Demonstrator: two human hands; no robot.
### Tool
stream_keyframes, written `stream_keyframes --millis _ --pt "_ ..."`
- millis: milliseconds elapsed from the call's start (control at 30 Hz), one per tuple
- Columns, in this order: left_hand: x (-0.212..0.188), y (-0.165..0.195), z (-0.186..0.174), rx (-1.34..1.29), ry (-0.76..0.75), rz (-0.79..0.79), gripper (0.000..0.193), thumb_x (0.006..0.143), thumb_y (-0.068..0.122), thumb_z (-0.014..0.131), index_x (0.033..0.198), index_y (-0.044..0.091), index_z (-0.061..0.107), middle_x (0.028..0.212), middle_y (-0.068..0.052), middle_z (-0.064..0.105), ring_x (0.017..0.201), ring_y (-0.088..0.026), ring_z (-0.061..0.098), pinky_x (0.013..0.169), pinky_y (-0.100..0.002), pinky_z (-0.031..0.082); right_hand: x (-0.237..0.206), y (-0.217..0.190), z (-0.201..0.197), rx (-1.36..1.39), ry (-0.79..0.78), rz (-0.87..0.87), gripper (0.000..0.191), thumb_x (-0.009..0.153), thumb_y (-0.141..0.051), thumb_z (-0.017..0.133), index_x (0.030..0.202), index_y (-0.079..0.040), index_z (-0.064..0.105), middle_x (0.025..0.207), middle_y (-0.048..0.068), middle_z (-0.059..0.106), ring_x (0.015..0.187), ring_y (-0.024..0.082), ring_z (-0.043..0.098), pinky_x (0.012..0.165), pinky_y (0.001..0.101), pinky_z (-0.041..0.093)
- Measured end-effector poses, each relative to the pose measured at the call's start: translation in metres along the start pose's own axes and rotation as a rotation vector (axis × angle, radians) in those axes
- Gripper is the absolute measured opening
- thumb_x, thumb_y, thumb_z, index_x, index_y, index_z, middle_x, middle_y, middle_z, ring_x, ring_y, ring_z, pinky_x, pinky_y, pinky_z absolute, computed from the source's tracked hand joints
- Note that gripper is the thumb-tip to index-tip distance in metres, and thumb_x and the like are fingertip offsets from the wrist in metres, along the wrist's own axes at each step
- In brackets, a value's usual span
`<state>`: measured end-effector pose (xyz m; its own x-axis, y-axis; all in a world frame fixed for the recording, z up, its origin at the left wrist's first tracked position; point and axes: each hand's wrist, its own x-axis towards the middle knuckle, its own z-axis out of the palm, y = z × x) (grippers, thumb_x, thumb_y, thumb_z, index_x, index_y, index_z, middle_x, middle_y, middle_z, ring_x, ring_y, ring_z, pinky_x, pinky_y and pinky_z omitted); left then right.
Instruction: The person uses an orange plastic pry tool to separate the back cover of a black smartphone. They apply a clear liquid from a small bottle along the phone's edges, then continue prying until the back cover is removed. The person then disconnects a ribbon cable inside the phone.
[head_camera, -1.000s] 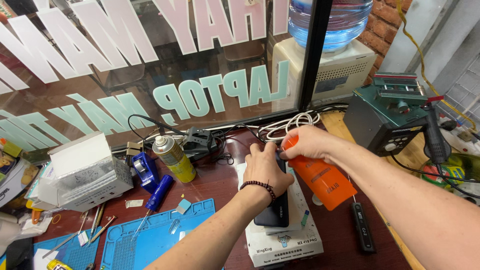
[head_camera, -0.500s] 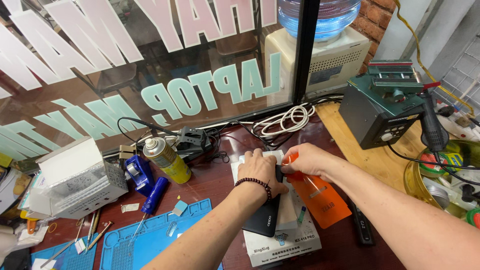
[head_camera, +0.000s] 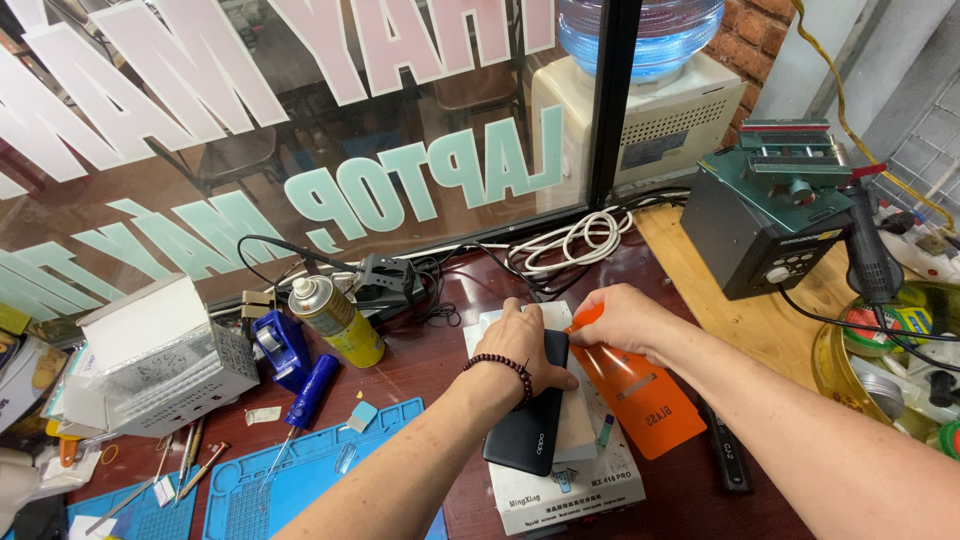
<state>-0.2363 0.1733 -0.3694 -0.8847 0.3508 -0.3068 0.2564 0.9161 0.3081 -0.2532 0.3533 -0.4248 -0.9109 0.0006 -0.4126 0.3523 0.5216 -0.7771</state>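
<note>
While left hand (head_camera: 528, 345) hides phone (head_camera: 528, 425) top, fingers flat | right hand (head_camera: 620, 320) fingers pinch orange sheet (head_camera: 635, 395)

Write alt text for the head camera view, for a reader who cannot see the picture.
A person's left hand presses a black smartphone face down on a white box-shaped machine, while the right hand holds an orange plastic sheet beside it. Around them on the dark red wooden table stand a yellow spray can, a blue work mat and coiled white cables.
</note>
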Motion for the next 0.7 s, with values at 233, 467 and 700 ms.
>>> stream_keyframes --millis 233,467,700 --pt "0.0 0.001 -0.001 -0.012 0.008 0.015 0.096 0.054 0.041 0.099 0.128 -0.004 0.057 0.136 -0.021 0.051 0.119 -0.037 0.064 0.095 -0.043 0.058 0.0 0.003 0.0 0.014 -0.014 0.025 0.02 0.075 -0.013 0.086 0.09 -0.004 0.078 0.083 0.009 0.077 0.076 0.017 0.069 0.07 0.0329 0.054" --pt "0.004 0.0 0.002 0.012 -0.011 -0.045 0.102 0.053 0.043 0.1 0.13 -0.005 0.054 0.136 -0.022 0.049 0.119 -0.038 0.063 0.095 -0.044 0.058 -0.001 0.003 0.003 -0.01 -0.002 0.018 0.019 0.076 -0.013 0.085 0.09 -0.004 0.077 0.084 0.009 0.076 0.077 0.017 0.068 0.072 0.0331 0.054" --pt "0.01 -0.006 0.003 -0.031 0.046 0.015 0.104 0.049 0.042 0.102 0.129 -0.004 0.054 0.135 -0.02 0.049 0.12 -0.037 0.061 0.096 -0.043 0.056 -0.005 -0.007 0.001 -0.017 -0.007 0.035 0.018 0.077 -0.012 0.084 0.09 -0.003 0.077 0.085 0.011 0.077 0.08 0.019 0.072 0.075 0.034 0.057"
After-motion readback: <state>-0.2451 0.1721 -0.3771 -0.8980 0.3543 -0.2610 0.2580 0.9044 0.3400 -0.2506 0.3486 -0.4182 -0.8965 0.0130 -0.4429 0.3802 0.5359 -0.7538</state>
